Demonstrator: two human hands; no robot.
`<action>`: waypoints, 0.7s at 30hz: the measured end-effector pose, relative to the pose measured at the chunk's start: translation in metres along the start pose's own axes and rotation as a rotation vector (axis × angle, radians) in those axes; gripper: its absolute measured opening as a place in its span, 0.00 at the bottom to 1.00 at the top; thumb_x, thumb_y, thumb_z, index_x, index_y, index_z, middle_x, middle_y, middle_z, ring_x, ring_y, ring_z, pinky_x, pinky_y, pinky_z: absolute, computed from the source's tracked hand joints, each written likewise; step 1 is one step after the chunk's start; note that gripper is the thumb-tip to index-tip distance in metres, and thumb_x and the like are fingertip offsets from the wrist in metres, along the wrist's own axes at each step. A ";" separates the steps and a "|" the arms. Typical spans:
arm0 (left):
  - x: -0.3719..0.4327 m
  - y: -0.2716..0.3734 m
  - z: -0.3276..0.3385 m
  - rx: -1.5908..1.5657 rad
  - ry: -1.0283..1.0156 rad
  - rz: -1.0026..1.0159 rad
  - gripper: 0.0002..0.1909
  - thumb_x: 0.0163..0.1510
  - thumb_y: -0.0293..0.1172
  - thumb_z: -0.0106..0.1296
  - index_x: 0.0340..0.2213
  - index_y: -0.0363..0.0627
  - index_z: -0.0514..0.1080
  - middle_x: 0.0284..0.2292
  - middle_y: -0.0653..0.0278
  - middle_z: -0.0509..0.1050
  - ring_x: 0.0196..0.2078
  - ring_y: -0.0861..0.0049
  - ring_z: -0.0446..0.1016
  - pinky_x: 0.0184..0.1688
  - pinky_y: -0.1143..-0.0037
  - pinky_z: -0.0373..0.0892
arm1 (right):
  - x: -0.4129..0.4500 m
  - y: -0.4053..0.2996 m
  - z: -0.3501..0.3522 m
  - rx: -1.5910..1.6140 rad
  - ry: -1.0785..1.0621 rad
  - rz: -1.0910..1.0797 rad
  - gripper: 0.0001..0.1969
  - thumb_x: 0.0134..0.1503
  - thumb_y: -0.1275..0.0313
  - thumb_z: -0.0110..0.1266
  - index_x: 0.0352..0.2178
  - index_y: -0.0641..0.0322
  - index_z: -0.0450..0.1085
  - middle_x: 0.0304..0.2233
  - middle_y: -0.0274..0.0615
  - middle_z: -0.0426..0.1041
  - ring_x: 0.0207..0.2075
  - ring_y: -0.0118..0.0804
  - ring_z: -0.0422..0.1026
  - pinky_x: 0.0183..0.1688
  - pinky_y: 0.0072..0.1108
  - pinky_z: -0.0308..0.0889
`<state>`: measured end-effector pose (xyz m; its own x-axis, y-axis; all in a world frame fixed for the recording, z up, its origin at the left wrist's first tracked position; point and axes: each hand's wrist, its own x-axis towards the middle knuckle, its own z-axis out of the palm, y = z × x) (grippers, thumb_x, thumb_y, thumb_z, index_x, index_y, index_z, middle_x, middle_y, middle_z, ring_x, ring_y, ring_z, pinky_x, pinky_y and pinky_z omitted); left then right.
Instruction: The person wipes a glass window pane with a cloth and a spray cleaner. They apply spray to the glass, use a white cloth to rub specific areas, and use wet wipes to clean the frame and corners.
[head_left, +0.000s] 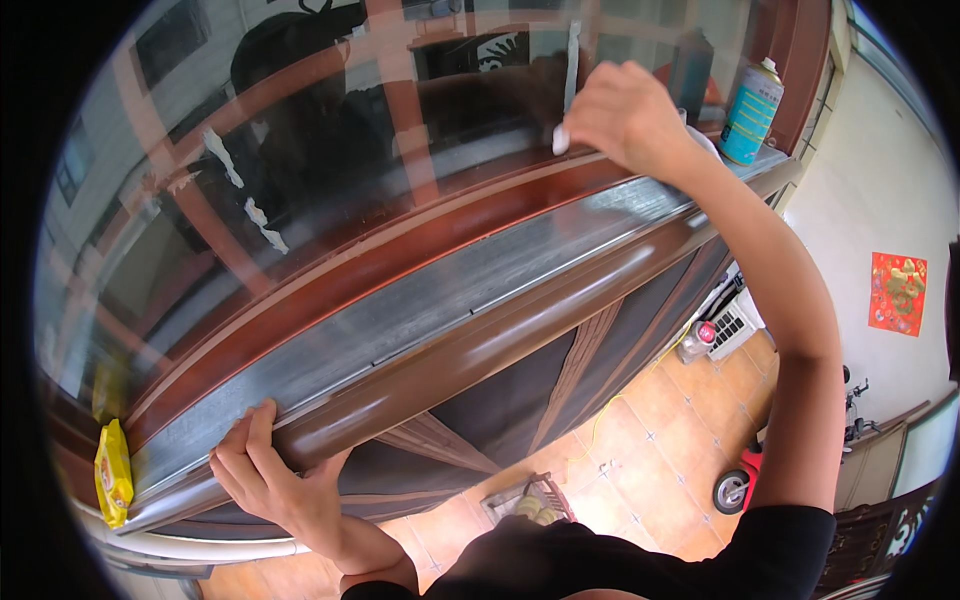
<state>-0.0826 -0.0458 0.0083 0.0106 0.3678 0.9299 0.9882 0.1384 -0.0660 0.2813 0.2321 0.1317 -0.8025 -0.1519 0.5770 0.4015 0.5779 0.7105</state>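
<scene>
My left hand (281, 469) grips the rounded brown front rail (480, 345) of the window ledge, with its fingers over the top and the thumb at the lower edge. Up at the window pane (487, 97), my right hand (630, 120) is closed around a small white piece (560, 139); its material is unclear. A vertical strip of whitish residue (572, 67) runs up the glass beside my right hand. Farther left, ragged white patches (223, 157) cling to the pane. A reddish-brown frame (375, 259) borders the glass above the grey sill (420, 289).
A turquoise spray can (751, 112) stands at the sill's right end. At the left end sits a yellow soft pack (114, 474). Below are dark brown curtains (510, 390), a tiled floor (637, 442), a small wooden stool (551, 495) and a red wheeled object (739, 484).
</scene>
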 end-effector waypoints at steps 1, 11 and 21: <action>0.001 0.000 -0.004 0.002 0.014 -0.003 0.40 0.33 0.64 0.67 0.40 0.44 0.74 0.35 0.59 0.71 0.39 0.61 0.71 0.41 0.63 0.67 | 0.007 0.014 -0.008 -0.046 0.093 -0.004 0.04 0.47 0.70 0.63 0.27 0.53 0.77 0.29 0.33 0.77 0.34 0.38 0.73 0.35 0.27 0.66; 0.005 0.002 -0.004 0.012 0.021 0.023 0.37 0.36 0.63 0.67 0.38 0.44 0.75 0.34 0.62 0.70 0.37 0.63 0.70 0.37 0.66 0.66 | 0.006 0.001 -0.003 0.070 0.030 0.167 0.04 0.46 0.66 0.65 0.25 0.50 0.78 0.28 0.27 0.75 0.36 0.35 0.71 0.40 0.27 0.65; 0.006 0.005 -0.007 0.007 0.029 0.006 0.37 0.33 0.61 0.67 0.38 0.44 0.75 0.34 0.62 0.70 0.37 0.62 0.70 0.37 0.65 0.66 | 0.036 0.033 -0.015 0.023 0.331 0.669 0.07 0.53 0.65 0.63 0.31 0.54 0.79 0.31 0.36 0.78 0.36 0.41 0.74 0.40 0.27 0.69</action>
<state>-0.0768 -0.0492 0.0160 0.0207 0.3417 0.9396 0.9871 0.1425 -0.0735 0.2721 0.2337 0.1825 -0.2136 0.0070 0.9769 0.7455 0.6474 0.1583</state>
